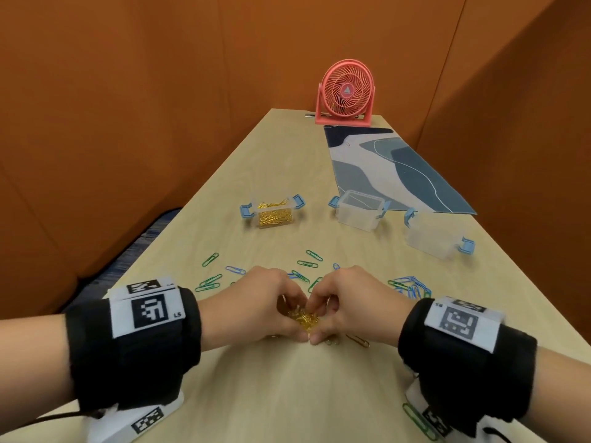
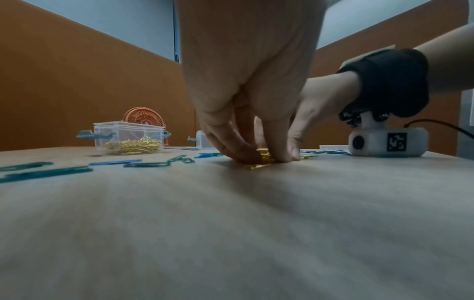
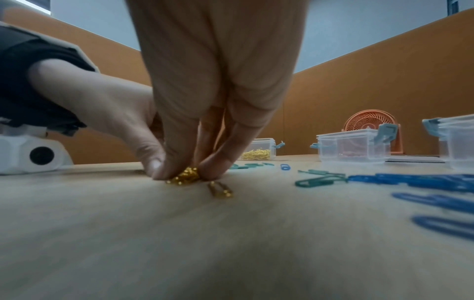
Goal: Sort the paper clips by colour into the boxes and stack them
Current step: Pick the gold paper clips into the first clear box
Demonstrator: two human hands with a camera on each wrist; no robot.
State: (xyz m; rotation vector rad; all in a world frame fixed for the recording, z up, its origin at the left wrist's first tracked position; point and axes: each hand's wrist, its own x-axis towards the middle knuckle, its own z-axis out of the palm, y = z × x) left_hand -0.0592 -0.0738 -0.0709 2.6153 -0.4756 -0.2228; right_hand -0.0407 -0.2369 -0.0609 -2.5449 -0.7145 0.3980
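A small heap of gold paper clips lies on the table between my two hands. My left hand and right hand curl their fingers round the heap from either side and pinch it together; the same gold paper clips show at my fingertips in the right wrist view. A few gold clips lie loose beside the heap. A clear box with gold clips stands open further back. Two empty clear boxes stand to its right. Green clips and blue clips are scattered beyond my hands.
A pink desk fan stands at the far end of the table, with a blue patterned mat in front of it. Orange partition walls close in both sides. A green clip lies by my right wrist.
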